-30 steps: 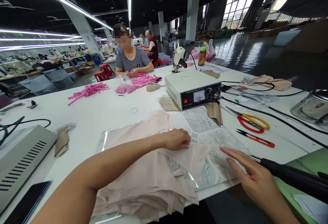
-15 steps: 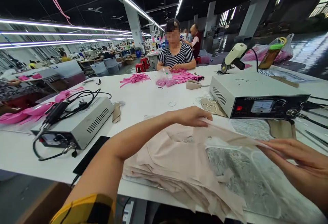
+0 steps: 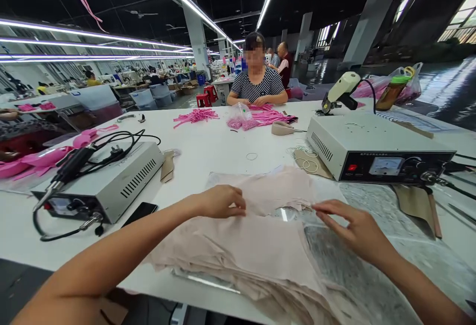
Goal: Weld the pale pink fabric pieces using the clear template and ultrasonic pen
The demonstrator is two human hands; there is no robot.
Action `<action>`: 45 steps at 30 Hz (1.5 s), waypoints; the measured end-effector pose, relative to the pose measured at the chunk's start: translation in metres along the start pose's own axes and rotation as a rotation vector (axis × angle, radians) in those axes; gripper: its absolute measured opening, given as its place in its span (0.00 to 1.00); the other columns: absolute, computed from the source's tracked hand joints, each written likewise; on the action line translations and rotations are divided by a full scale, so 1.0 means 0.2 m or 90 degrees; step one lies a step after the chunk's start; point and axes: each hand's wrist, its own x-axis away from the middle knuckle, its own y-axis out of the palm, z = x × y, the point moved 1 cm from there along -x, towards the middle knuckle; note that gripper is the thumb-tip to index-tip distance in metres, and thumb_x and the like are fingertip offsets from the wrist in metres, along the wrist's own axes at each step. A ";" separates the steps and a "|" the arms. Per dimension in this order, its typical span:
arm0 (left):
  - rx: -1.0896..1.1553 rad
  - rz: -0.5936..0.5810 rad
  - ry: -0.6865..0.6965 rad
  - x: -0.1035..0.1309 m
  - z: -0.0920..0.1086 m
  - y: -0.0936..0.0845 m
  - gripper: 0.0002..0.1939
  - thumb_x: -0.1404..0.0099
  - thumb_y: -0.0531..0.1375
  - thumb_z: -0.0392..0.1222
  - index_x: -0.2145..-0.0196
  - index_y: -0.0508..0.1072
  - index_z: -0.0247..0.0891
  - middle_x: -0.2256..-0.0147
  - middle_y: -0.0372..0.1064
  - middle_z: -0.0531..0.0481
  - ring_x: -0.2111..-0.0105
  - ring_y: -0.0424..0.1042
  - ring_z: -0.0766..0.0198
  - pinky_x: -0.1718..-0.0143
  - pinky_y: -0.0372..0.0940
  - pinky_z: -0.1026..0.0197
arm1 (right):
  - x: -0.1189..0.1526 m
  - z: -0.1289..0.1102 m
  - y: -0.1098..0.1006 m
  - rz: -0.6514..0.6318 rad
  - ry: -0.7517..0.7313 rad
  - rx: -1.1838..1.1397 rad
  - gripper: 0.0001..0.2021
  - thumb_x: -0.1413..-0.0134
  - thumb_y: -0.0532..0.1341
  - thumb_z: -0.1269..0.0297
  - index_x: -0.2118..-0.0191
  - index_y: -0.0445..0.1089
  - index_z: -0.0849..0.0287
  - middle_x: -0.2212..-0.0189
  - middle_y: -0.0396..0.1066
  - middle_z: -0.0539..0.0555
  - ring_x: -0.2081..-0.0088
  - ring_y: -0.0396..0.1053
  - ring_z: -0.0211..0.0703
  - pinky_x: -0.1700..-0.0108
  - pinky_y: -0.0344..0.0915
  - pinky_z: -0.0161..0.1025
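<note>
A thin pale-beige fabric piece [image 3: 275,188] lies stretched between my two hands over the worktable. My left hand [image 3: 222,201] has its fingers curled and pinches the piece's left edge. My right hand [image 3: 351,223] pinches the right end between thumb and fingertips. Just below, nearer to me, a stack of the same beige fabric [image 3: 256,250] spreads over a clear sheet and hangs over the table's front edge. To its right, a grey marbled board [image 3: 345,265] shows under the right forearm.
A grey control box with a meter [image 3: 379,139] stands at right, another box [image 3: 122,178] with a black handpiece [image 3: 76,163] at left. A phone [image 3: 141,212] lies beside it. Scissors [image 3: 288,128] and pink strips [image 3: 197,115] lie farther back. A co-worker [image 3: 256,82] sits opposite.
My left hand has moved left and toward me, and my right hand has moved left. The fabric piece, held up at the right before, now lies lower, across the far side of the stack.
</note>
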 end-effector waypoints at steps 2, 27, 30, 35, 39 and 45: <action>-0.021 0.089 -0.056 -0.18 -0.02 0.02 0.12 0.35 0.55 0.42 0.57 0.74 0.39 0.56 0.70 0.47 0.59 0.70 0.62 0.57 0.63 0.63 | -0.18 0.13 0.02 0.017 0.063 0.040 0.13 0.48 0.57 0.59 0.60 0.75 0.53 0.61 0.76 0.55 0.64 0.74 0.48 0.66 0.72 0.42; 0.103 0.229 -0.014 -0.79 -0.10 0.11 0.13 0.38 0.56 0.44 0.58 0.69 0.35 0.54 0.69 0.46 0.54 0.67 0.60 0.51 0.61 0.60 | -0.42 0.12 -0.11 0.097 -0.075 0.059 0.09 0.49 0.57 0.57 0.69 0.70 0.56 0.73 0.73 0.54 0.71 0.70 0.45 0.75 0.63 0.38; 0.118 0.216 0.004 -0.62 -0.12 0.05 0.11 0.39 0.57 0.44 0.61 0.69 0.36 0.61 0.71 0.50 0.60 0.68 0.64 0.55 0.62 0.62 | -0.29 0.02 -0.13 0.089 -0.094 0.043 0.08 0.48 0.58 0.57 0.69 0.70 0.54 0.73 0.72 0.53 0.72 0.69 0.43 0.73 0.64 0.38; 0.061 0.135 0.124 -0.15 -0.08 0.02 0.05 0.39 0.59 0.41 0.66 0.72 0.39 0.69 0.69 0.53 0.67 0.67 0.68 0.40 0.46 0.54 | 0.06 -0.23 -0.08 -0.051 -0.230 -0.027 0.07 0.45 0.58 0.67 0.63 0.71 0.48 0.70 0.72 0.52 0.70 0.71 0.41 0.73 0.67 0.36; 0.093 -0.033 0.146 0.12 0.01 0.03 0.06 0.39 0.59 0.43 0.68 0.76 0.43 0.72 0.70 0.52 0.70 0.68 0.68 0.44 0.54 0.57 | 0.20 -0.33 -0.02 -0.240 -0.274 -0.059 0.09 0.45 0.58 0.69 0.63 0.72 0.48 0.70 0.72 0.52 0.69 0.71 0.40 0.70 0.69 0.35; 0.129 -0.014 0.018 -0.03 0.01 0.00 0.10 0.36 0.56 0.43 0.65 0.78 0.40 0.66 0.73 0.49 0.68 0.69 0.67 0.65 0.62 0.66 | -0.15 0.01 -0.01 -0.053 0.058 -0.027 0.11 0.45 0.56 0.56 0.64 0.75 0.51 0.61 0.75 0.53 0.59 0.72 0.47 0.59 0.69 0.41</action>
